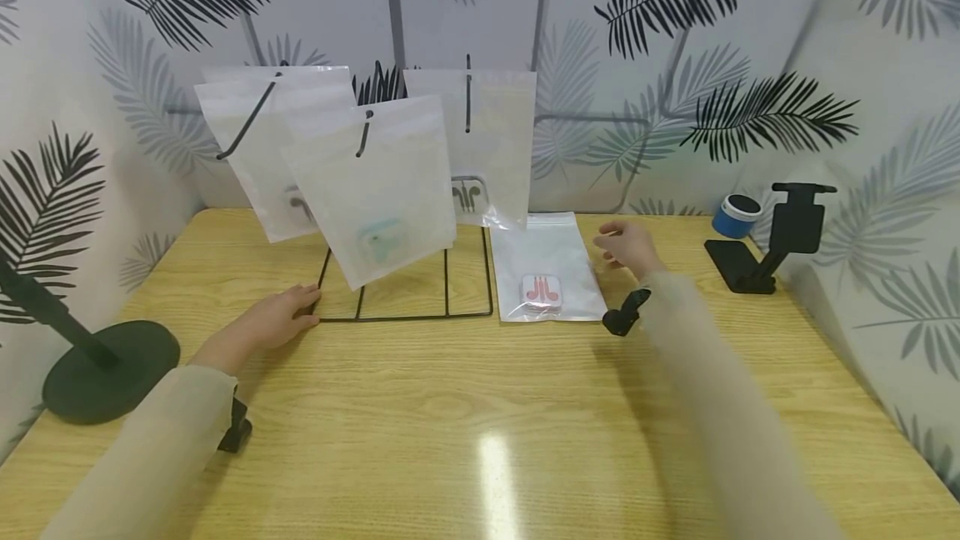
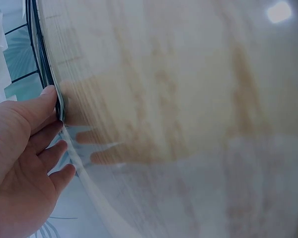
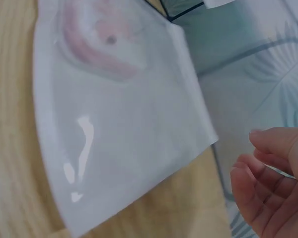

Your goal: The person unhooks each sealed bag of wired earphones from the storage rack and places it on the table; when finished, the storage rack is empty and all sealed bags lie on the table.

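Observation:
My left hand (image 1: 277,315) pinches the front left corner of a black wire display rack (image 1: 405,318) at its base; the left wrist view shows thumb and fingers on the dark wire (image 2: 48,74). Beside the rack's right side a white zip bag (image 1: 532,248) lies flat on the table, with a small clear case of pink earphones (image 1: 542,292) in its lower part. Just past this bag's right edge hovers my right hand (image 1: 628,248), its fingers loosely curled around nothing. In the right wrist view the bag (image 3: 124,144) is apart from the fingertips.
White zip bags hang from the rack's hooks: a front one (image 1: 397,157) with a turquoise item, a left one (image 1: 255,132), and a right one (image 1: 498,123). A blue jar (image 1: 731,222) and black phone stand (image 1: 797,227) stand at right, a dark round stand base (image 1: 112,373) at left.

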The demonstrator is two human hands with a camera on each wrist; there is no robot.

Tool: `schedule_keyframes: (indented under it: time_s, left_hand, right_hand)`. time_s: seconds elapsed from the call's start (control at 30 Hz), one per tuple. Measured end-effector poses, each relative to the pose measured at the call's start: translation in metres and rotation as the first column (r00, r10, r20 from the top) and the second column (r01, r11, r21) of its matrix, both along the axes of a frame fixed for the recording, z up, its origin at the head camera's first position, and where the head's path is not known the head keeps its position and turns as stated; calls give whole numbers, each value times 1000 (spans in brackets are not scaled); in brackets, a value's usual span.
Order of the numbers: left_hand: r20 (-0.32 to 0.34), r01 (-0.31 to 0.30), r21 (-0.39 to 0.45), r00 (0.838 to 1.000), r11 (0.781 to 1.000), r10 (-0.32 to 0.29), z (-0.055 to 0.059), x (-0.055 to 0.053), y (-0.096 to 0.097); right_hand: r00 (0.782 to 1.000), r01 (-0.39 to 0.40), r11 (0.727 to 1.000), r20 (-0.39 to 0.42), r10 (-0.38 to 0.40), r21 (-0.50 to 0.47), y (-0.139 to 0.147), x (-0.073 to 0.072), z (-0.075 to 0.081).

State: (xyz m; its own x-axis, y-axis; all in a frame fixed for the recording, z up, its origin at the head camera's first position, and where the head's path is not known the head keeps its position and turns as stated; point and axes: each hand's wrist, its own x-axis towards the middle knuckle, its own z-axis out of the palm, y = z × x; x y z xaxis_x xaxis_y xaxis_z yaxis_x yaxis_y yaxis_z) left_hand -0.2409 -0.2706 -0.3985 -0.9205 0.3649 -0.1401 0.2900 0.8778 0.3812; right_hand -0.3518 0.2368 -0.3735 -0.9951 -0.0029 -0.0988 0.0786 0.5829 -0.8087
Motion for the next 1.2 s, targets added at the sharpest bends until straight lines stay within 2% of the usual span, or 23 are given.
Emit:
schedule_keyframes:
  time_s: [0.2, 0.4, 0.53, 0.73, 0.97, 1.2]
  left_hand:
    - [3, -1, 5, 1000, 1000, 1, 0, 0, 0]
    - [3, 1, 6, 1000, 1000, -1, -1, 0, 0]
    - [5, 3, 7, 1000, 1000, -3, -1, 0, 0]
    - [-6, 12, 1, 1000, 1000, -12, 0, 0, 0]
    - [-5, 7, -12, 1000, 1000, -7, 1, 0, 0]
    - [-9, 5, -18, 1000, 1000, -5, 1, 0, 0]
  right_hand:
    - [996, 1, 1000, -89, -3, -14, -12, -7, 25]
    - [984, -61, 997, -170, 54, -38, -36, -6, 54]
    - [967, -106, 989, -242, 79, -102, -55, -4, 72]
    - [930, -157, 972, -358, 86, -174, -82, -2, 92]
    - [920, -199, 952, -379, 99, -234, -103, -5, 101]
    - [926, -166, 949, -374, 56, -268, -113, -13, 104]
